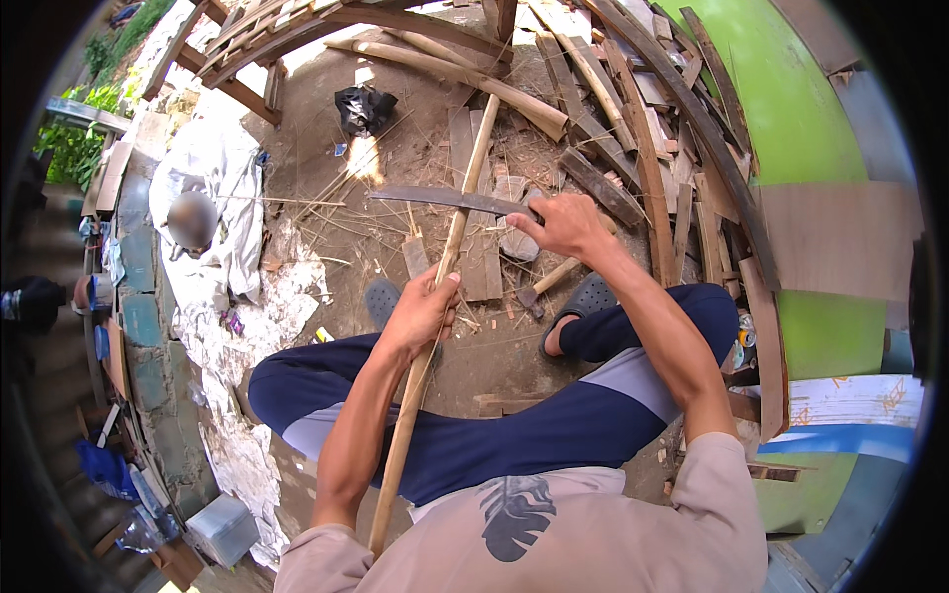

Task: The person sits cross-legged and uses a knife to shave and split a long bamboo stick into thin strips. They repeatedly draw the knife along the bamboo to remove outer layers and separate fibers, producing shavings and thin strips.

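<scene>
A long pale wooden or bamboo pole (477,153) slants from beside my left side, up past my knees, to the far middle. My left hand (425,314) is closed around it near its middle. In my right hand (570,227) is a machete (420,195), its long dark blade pointing left and lying across the pole, beyond my left hand. The handle is mostly hidden by my fingers. On the ground between my feet lies a tool with a wooden handle (557,275) and a dark head, close to a grey stone (517,237).
Scrap planks and beams (682,128) pile up on the right, before a green wall (801,99). A wooden bench (306,40) stands at the far left. A black plastic bag (364,109), thin strips and a white cloth (232,237) lie on the ground. Blocks (148,326) edge the left.
</scene>
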`<state>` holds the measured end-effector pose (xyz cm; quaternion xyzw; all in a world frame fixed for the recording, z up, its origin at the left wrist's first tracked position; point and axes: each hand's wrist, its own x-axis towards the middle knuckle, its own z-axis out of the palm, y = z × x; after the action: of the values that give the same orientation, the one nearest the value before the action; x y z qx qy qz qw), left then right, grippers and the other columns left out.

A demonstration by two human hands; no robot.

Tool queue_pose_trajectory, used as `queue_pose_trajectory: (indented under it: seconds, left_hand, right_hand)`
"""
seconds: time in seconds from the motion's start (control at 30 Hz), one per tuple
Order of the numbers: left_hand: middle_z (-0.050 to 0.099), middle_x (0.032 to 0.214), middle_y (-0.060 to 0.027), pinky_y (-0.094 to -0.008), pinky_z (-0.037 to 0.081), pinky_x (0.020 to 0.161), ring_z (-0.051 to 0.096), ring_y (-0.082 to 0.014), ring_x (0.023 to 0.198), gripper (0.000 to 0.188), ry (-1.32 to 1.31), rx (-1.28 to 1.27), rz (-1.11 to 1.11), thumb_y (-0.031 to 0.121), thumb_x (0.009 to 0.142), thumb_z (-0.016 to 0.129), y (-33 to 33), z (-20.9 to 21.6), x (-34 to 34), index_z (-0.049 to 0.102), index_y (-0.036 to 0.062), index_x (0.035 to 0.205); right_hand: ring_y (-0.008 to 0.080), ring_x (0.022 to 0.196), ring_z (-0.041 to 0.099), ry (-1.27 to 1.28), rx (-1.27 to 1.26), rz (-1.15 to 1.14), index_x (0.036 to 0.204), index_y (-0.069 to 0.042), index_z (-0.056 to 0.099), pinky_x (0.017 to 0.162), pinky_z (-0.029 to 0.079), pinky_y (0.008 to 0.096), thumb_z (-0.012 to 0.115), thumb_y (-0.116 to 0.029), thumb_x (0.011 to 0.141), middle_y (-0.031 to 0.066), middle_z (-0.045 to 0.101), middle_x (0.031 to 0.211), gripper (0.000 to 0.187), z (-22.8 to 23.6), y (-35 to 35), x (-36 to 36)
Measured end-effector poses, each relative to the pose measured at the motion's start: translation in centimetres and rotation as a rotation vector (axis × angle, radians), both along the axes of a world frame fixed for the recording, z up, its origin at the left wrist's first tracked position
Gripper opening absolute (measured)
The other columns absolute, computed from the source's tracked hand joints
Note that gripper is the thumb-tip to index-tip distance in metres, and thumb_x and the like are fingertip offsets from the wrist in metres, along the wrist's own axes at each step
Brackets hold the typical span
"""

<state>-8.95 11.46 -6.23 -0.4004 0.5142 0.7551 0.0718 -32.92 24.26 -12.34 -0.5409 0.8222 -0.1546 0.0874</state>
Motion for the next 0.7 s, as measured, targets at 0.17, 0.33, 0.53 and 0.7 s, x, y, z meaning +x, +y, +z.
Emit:
queue_pose_trajectory:
  seconds: [0.17,0.33,0.53,0.7]
  left_hand:
    - [0.041,0.068,0.0056,-0.0217,0.033,0.038,0.036,-0.0040,0.047,0.017,0.021,0.053,0.002,0.024,0.103,0.053,-0.1,0.2,0.3,0.050,0.0083,0.106]
    - [0.043,0.072,0.0042,-0.0215,0.034,0.042,0.038,-0.0043,0.050,0.015,0.033,0.033,-0.050,0.025,0.104,0.050,0.1,0.1,0.1,0.050,0.0101,0.101]
    - [0.044,0.072,0.0040,-0.0218,0.033,0.041,0.038,-0.0042,0.050,0.015,0.053,0.036,-0.086,0.025,0.105,0.051,0.7,1.5,0.2,0.049,0.0104,0.100]
    - [0.043,0.070,0.0040,-0.0226,0.033,0.041,0.037,-0.0045,0.049,0.017,0.103,0.021,-0.084,0.025,0.105,0.050,0.0,0.3,0.7,0.052,0.0094,0.110]
  right_hand:
    - [0.0363,0.060,0.067,-0.001,0.088,-0.028,0.075,-0.007,0.069,0.058,0.052,0.0485,0.042,-0.070,0.093,0.0175,0.063,0.060,0.071,2.0,-0.2,0.2]
    - [0.0372,0.062,0.067,0.074,0.133,-0.133,0.075,-0.007,0.068,0.058,0.052,0.0497,0.041,-0.071,0.093,0.0176,0.064,0.061,0.071,1.9,1.8,-2.9]
    - [0.0369,0.066,0.067,0.030,0.139,-0.309,0.080,-0.005,0.069,0.061,0.051,0.0505,0.041,-0.072,0.092,0.0168,0.066,0.065,0.074,1.8,2.6,-8.3]
    - [0.0381,0.069,0.067,0.137,0.200,-0.082,0.082,-0.004,0.069,0.065,0.051,0.0514,0.040,-0.071,0.094,0.0186,0.067,0.069,0.074,4.9,2.3,-7.5]
